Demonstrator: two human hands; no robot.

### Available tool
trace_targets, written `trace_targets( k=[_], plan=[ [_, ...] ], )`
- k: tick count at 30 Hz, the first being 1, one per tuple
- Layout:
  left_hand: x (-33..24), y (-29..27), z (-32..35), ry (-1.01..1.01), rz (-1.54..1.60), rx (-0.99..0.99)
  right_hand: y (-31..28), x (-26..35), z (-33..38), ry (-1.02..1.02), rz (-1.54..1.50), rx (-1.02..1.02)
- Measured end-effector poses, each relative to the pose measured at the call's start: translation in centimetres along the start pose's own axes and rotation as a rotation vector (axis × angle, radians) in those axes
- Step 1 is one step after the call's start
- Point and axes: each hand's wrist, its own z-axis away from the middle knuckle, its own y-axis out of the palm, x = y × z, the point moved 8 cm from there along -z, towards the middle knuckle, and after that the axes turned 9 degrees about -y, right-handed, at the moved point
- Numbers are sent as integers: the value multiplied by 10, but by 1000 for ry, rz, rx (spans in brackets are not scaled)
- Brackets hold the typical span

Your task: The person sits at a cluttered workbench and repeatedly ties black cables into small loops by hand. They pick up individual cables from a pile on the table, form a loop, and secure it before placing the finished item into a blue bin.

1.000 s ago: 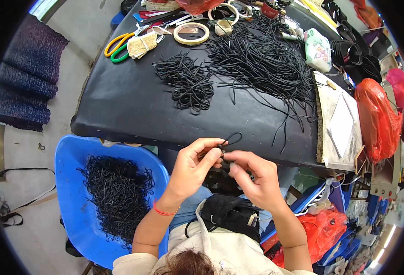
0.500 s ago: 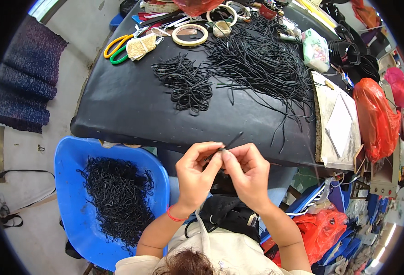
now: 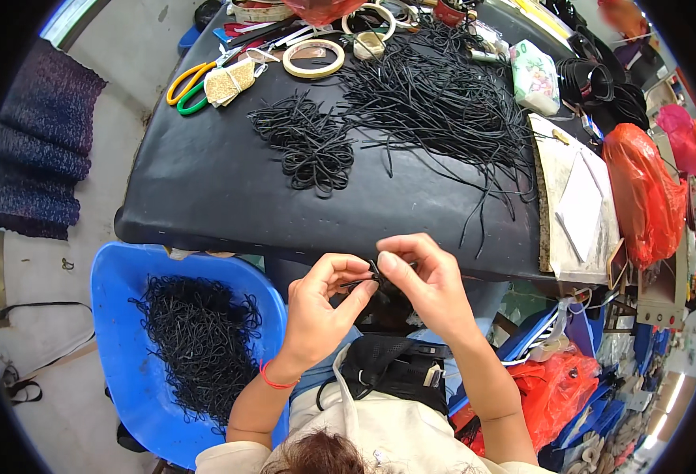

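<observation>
1. Here, a short black cord [image 3: 366,278] is pinched between the two hands, just past the near edge of the desk [image 3: 206,189].
2. The cord is gripped by the left hand [image 3: 316,312] with the thumb and fingers closed on its left end.
3. The same cord is gripped by the right hand [image 3: 427,284], with the fingertips closed on its right end.
4. The two hands are held close together, with the fingertips almost touching.
5. A thin red band [image 3: 273,379] is worn on the left wrist.
6. A blue plastic chair [image 3: 119,316] is seen on the near left, beside the left arm.
7. A heap of black cord loops [image 3: 198,336] is piled on the chair seat.
8. A small bunch of looped black cords [image 3: 304,146] is laid in the middle of the desk.
9. A bigger spread of long black cords [image 3: 442,107] is laid to the right of it, farther away.
10. A roll of tape [image 3: 314,58] is seen at the far side of the desk.
11. Scissors with yellow and green handles [image 3: 188,85] are laid at the far left of the desk.
12. An orange plastic bag [image 3: 640,189] is seen at the right end of the desk.
13. A black pouch [image 3: 387,367] is worn at the person's waist, under the hands.
</observation>
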Motion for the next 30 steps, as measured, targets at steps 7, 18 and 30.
trace_targets(
  k=[7,18,30],
  plan=[
    [0,9,1,-76,-113,145,2,-5,6,47,-49,-25],
    [0,12,1,-78,-26,202,-3,-12,14,63,-211,-253],
    [11,21,5,-256,-5,347,4,-14,19,159,-156,-29]
  ],
)
